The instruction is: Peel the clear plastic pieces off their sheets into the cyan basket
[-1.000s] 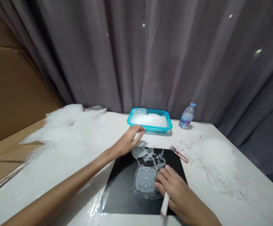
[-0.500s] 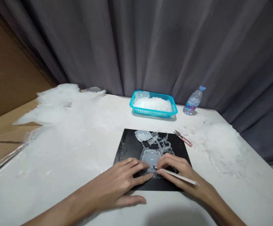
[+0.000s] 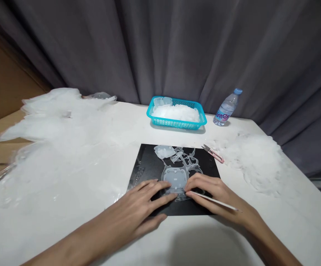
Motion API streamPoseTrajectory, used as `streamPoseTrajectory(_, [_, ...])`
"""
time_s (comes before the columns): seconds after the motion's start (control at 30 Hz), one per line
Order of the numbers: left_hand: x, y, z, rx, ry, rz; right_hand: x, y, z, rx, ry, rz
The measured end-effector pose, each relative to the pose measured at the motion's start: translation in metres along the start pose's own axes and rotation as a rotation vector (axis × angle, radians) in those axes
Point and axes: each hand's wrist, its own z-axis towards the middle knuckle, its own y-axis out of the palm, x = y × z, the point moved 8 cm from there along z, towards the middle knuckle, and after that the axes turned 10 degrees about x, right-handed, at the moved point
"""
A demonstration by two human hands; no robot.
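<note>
A black mat [image 3: 149, 164] lies on the white table [image 3: 177, 240] in front of me. On it rests a translucent plastic piece [image 3: 176, 178] with thin branching strips reaching toward the back. My left hand [image 3: 140, 207] lies flat on the mat, fingers stretched out and pressing the piece's left edge. My right hand [image 3: 214, 194] is closed in a pinch round a thin white craft knife [image 3: 212, 200], whose tip touches the piece's lower right edge.
A turquoise basket [image 3: 199, 123] holding white plastic pieces stands at the back. A small water bottle [image 3: 226, 109] is to its right. Pink snips [image 3: 212, 153] lie beside the mat. White plastic scraps [image 3: 257, 162] are heaped on the right, and clear plastic sheets [image 3: 57, 125] on the left.
My left hand has come back from near the basket and settled flat on the mat. My right hand turned the knife so that its tip meets the plastic piece. The view has tilted slightly.
</note>
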Motion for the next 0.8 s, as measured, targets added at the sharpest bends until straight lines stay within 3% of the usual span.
streamPoseTrajectory(0.13, [0.0, 0.001, 0.0, 0.042, 0.032, 0.037, 0.005, -0.006, 0.002, 0.043, -0.005, -0.065])
streamPoseTrajectory(0.3, [0.002, -0.004, 0.003, 0.014, -0.016, 0.021, 0.006, -0.009, 0.0, 0.032, 0.023, -0.069])
streamPoseTrajectory(0.4, [0.004, 0.001, 0.0, -0.021, -0.013, 0.074, 0.008, -0.01, -0.001, 0.02, 0.061, -0.003])
streamPoseTrajectory(0.5, [0.003, 0.007, -0.007, 0.032, -0.028, 0.092, 0.011, -0.009, -0.002, 0.003, 0.077, 0.034])
streamPoseTrajectory(0.6, [0.001, 0.011, -0.013, 0.087, -0.045, 0.101, 0.011, -0.005, -0.003, -0.023, 0.056, 0.035])
streamPoseTrajectory(0.8, [0.002, 0.014, -0.014, 0.078, -0.042, 0.101, 0.007, -0.001, -0.004, -0.005, -0.027, -0.048])
